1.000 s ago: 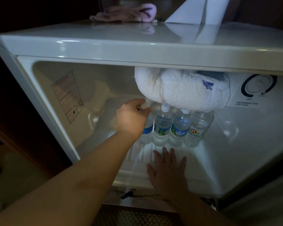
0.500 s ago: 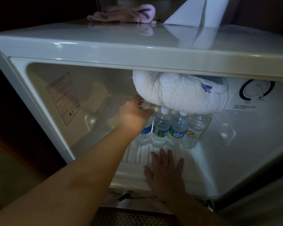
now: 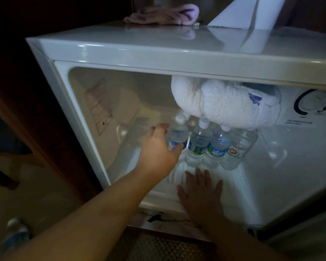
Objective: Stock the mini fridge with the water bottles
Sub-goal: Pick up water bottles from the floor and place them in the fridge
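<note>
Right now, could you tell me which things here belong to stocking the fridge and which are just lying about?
Job:
mini fridge
four water bottles in a row
bottle on the floor
left hand
right hand

Lying about:
white towel
pink cloth
white paper

Your left arm is reaching forward and up from the lower left, forearm bare and nearly straight. Your left hand [image 3: 158,147] is spreading loosely, back toward the camera, thumb pointing right and fingers [image 3: 159,128] extending up and away, gripping nothing. Your right hand [image 3: 200,193] is lying flat, palm down, fingers fanning forward, thumb pointing left. Your right forearm is entering from the bottom edge, darker in shadow.
</note>
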The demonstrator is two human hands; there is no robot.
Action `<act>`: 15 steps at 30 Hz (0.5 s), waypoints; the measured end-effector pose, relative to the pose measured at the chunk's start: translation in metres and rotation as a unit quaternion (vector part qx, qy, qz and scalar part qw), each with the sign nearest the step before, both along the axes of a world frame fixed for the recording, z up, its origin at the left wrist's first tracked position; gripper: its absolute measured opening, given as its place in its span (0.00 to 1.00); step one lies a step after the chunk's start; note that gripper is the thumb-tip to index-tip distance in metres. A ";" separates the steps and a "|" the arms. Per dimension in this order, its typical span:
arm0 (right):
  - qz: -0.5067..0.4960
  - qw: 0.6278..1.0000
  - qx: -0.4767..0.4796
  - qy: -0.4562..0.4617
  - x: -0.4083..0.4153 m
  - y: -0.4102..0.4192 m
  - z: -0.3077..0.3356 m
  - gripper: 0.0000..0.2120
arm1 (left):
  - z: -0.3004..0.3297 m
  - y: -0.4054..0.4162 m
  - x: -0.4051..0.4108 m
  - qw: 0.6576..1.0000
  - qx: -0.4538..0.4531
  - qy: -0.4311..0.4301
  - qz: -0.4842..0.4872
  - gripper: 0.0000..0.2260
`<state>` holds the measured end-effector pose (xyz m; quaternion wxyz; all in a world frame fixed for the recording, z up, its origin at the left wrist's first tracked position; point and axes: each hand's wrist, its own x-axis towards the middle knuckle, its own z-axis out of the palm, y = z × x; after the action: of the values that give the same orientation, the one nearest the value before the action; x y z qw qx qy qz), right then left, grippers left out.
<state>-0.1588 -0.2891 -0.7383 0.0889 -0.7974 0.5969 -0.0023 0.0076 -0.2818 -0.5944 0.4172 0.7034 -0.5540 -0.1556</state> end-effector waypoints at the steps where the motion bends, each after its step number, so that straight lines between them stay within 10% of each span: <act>1: -0.001 1.000 -0.005 0.005 0.000 0.000 0.003 0.34 | 0.000 0.019 0.006 1.000 0.002 -0.015 -0.009 0.29; 9: -0.016 0.999 0.029 -0.028 0.025 0.015 0.041 0.21 | 0.060 0.200 0.103 0.997 0.055 -0.020 -0.046 0.08; 15: 0.410 0.879 -0.058 -0.236 0.113 0.108 0.090 0.13 | 0.078 0.341 0.165 0.979 0.022 0.033 0.201 0.07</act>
<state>-0.0460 -0.1815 -0.6486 0.1737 -0.9502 0.1770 -0.1886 0.1725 0.0591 -0.5168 0.4424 0.8039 -0.3839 -0.1037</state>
